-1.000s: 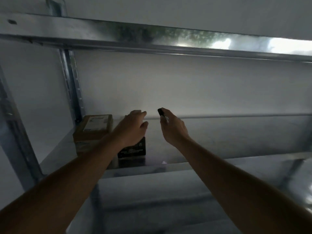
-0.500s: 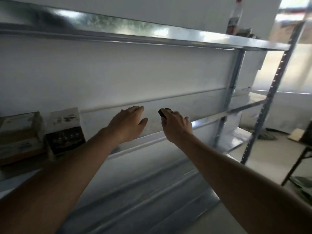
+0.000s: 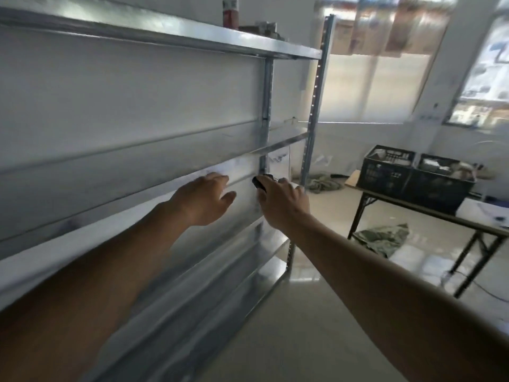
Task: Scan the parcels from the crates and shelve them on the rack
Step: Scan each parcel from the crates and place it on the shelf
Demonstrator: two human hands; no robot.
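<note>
The metal rack fills the left of the head view, its shelves bare in the part I see. My left hand hovers in front of the rack with relaxed fingers and holds nothing. My right hand grips a small black scanner, whose tip sticks out past my fingers. Two black crates with parcels inside stand on a folding table at the right, well away from both hands. No parcel on the rack is in view.
A bottle and small items sit on the rack's top shelf. Crumpled cloth lies on the glossy floor under the table, more near the rack's far post. Windows light the back wall. Open floor lies between rack and table.
My view has swung right, away from the two shelved boxes, which have left the frame. The crates and table have come into view. Both hands keep their pose.
</note>
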